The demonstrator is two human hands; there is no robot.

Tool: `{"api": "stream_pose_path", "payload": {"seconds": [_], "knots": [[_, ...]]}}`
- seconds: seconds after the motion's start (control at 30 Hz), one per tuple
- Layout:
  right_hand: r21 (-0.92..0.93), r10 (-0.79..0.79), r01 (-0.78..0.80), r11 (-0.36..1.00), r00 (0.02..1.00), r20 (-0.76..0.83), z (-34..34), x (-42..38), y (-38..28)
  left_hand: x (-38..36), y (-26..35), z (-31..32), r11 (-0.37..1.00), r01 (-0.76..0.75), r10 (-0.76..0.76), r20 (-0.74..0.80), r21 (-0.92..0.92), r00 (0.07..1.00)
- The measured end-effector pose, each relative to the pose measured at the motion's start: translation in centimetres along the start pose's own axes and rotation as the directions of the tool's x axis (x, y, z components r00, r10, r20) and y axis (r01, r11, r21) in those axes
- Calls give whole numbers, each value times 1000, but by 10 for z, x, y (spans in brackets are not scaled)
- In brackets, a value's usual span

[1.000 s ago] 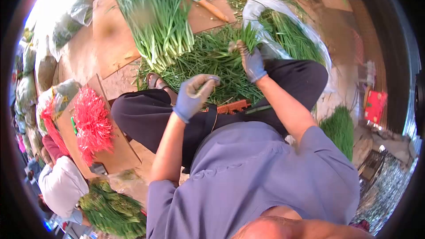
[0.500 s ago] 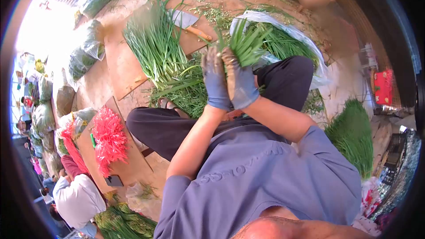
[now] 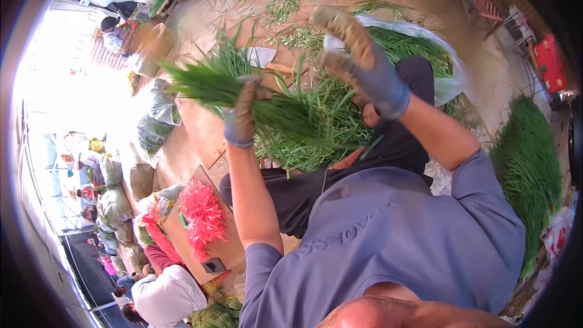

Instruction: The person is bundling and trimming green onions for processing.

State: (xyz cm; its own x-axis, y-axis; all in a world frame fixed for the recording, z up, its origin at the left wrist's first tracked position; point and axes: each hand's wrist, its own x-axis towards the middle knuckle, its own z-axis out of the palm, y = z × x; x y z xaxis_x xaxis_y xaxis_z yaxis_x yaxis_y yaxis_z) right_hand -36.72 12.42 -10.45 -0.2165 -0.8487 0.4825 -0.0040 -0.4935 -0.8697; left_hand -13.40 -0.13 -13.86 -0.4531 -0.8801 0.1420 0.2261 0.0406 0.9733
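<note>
My left hand [image 3: 241, 116], in a blue-grey glove with a soiled palm, is closed around a bunch of chives [image 3: 203, 84]. The leaves stick out to the left and right of the fist, blurred by motion. My right hand [image 3: 367, 70], in a matching glove, is raised with fingers apart and nothing in it. Below and between the hands, a loose heap of chives [image 3: 322, 124] lies by my legs. Beyond them a cleaver [image 3: 261, 56] with an orange-brown handle rests on a board, partly covered by leaves.
A white plastic bag [image 3: 458, 64] of greens lies at the upper right. Another green pile [image 3: 527, 176] is at the far right. Red plastic ties [image 3: 203, 218] sit on a board at lower left, near a person in a white top [image 3: 170, 297]. Filled bags [image 3: 156, 124] line the left.
My hands, pressed together before, have parted. The left has swung leftward with the bunch of chives; the right has moved up and right, fingers spread. The view has shifted.
</note>
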Motion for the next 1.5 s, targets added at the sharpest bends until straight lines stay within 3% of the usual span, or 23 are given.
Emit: {"api": "stream_pose_path", "payload": {"seconds": [0.07, 0.13, 0.23, 0.3, 0.37, 0.47, 0.5, 0.57, 0.63, 0.73, 0.77, 0.8, 0.83, 0.9, 0.97, 1.0, 1.03, 1.13, 1.27, 1.3, 1.37, 1.43, 1.5], "knots": [[27, 9, -10, 1000, 999, 54, -14, 12, 9, 7, 12, -8, 943, -60, 142, 234, -328, 962], [-327, -95, 169, 930, 969, 229, -16, 23, 13, 15, 28, -4, 914, -99, 262, 385, -394, 885], [-403, -310, 377, 834, 924, 223, 34, 41, 7, 21, 52, 3, 937, -111, 258, 443, -331, 858], [-366, -239, 315, 876, 941, 239, 61, 47, 8, 22, 61, 10, 936, -144, 280, 433, -320, 857], [-241, 38, 39, 970, 951, 307, 83, 48, 27, 24, 71, 13, 932, -194, 314, 414, -306, 854], [161, -157, 136, 978, 979, 128, 76, 51, 76, 20, 85, 7, 951, -81, 222, 477, -299, 850], [277, -6, -12, 961, 998, 64, 65, 46, 68, 14, 86, 8, 954, -143, 222, 304, -264, 926], [546, 294, -250, 799, 956, 7, 39, 31, 67, 18, 81, -15, 898, -173, 275, 208, -405, 939], [630, 426, -404, 663, 896, 127, 1, 16, 121, 11, 91, -19, 873, -234, 270, 24, -428, 963], [314, 446, -542, 779, 832, 329, -36, -10, 160, 17, 109, -40, 789, -151, 378, 278, -595, 883], [68, 386, -424, 903, 871, 305, -35, -10, 145, 14, 115, -27, 804, -189, 339, 172, -564, 925], [-191, 324, -278, 941, 904, 278, -33, -9, 129, 17, 120, -25, 817, -152, 326, 228, -556, 918], [-538, 145, 12, 843, 958, 249, -23, 6, 76, 22, 123, -24, 832, -108, 304, 283, -543, 910], [-542, -377, 497, 678, 868, 324, -5, 48, -4, 23, 132, 0, 876, -74, 234, 287, -476, 929], [-365, -428, 576, 731, 804, 412, 38, 69, -41, 25, 142, 19, 907, -21, 179, 341, -420, 923], [-246, -213, 411, 878, 794, 569, 57, 80, -54, 29, 145, 24, 922, -2, 158, 372, -387, 915], [-157, -24, 198, 968, 691, 722, 68, 87, -61, 33, 148, 20, 922, -10, 184, 413, -388, 892], [-169, 294, -313, 935, 411, 863, 78, 93, -19, 59, 159, -17, 832, 8, 179, 283, -554, 942], [-76, 174, -299, 951, 315, 933, 77, 42, 45, 60, 155, -58, 892, -110, 89, -67, -438, 994], [-116, 207, -288, 950, 308, 929, 75, 29, 53, 65, 153, -76, 873, -61, 112, 76, -484, 991], [-231, 281, -170, 958, 393, 875, 68, 15, 62, 66, 147, -102, 872, -29, 60, 49, -488, 997], [-397, 308, 34, 917, 574, 759, 63, 10, 58, 57, 150, -105, 879, -14, 12, -7, -477, 1000], [-468, 286, 73, 881, 706, 648, 53, -1, 62, 50, 154, -106, 902, 3, -42, -81, -431, 996]]}}
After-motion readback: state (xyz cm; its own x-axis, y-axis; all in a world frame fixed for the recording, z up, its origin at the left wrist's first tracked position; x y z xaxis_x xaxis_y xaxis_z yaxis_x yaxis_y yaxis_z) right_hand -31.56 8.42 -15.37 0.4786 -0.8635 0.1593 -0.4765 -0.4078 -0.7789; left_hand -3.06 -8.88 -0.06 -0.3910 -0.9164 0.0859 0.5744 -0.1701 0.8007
